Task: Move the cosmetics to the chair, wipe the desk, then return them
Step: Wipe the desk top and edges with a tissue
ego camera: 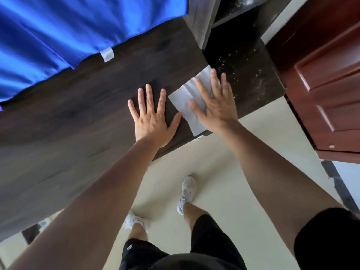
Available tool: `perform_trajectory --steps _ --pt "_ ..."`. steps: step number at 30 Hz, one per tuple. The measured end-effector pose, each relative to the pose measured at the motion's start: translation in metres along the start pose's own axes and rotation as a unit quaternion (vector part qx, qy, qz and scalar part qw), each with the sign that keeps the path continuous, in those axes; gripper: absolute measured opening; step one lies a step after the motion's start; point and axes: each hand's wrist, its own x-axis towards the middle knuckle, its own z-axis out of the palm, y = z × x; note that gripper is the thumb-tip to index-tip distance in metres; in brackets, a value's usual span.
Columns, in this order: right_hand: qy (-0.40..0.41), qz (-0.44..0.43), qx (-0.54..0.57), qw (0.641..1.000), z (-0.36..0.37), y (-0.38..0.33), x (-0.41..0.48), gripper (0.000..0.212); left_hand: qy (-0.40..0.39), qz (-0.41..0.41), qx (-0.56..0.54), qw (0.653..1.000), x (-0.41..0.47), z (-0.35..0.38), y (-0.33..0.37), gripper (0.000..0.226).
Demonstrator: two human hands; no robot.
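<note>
Step in hand, by judgement: wiping. No cosmetics and no chair appear in the view, so the cosmetics are presumably set aside out of frame.

Right hand: released, fingers straight and spread, palm pressed flat on a white tissue. The flat palm spreads pressure over the sheet so that it slides without bunching. The tissue lies on the dark wooden surface, near its front edge; one corner reaches past that edge below the wrist.

Left hand: released, fingers straight and splayed, resting flat on the bare surface just beside the tissue, thumb tip near the sheet's edge. It grasps nothing. It probably serves as a brace while the person leans forward.

Beyond the right fingertips, a darker panel carries pale specks of dust or crumbs; this is the likely next area to wipe. Far beyond the left hand, a blue cloth hangs along the back edge, with a strip of tape at its hem.
</note>
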Motion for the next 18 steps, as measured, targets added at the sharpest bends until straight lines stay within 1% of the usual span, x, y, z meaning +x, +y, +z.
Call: perform_trajectory --steps 3,7,9,14,18 --pt "0.008 0.0 0.021 1.0 -0.005 0.006 0.023 0.072 -0.002 -0.004 0.008 1.0 0.009 -0.001 0.01 0.082" --pt "-0.005 0.02 0.045 0.999 -0.008 0.003 0.055 0.071 -0.011 -0.013 0.017 1.0 0.008 0.0 0.011 0.083" --pt "0.003 0.012 0.056 0.998 -0.008 0.003 0.06 0.07 -0.01 -0.01 0.021 1.0 0.009 0.001 0.011 0.083" --pt "-0.011 0.01 0.076 0.997 -0.009 0.005 0.063 0.069 -0.006 -0.008 0.018 1.0 0.011 0.001 0.01 0.083" --pt "0.003 0.0 0.085 0.996 -0.008 0.004 0.062 0.07 -0.01 -0.011 0.024 1.0 0.012 0.002 0.009 0.083"
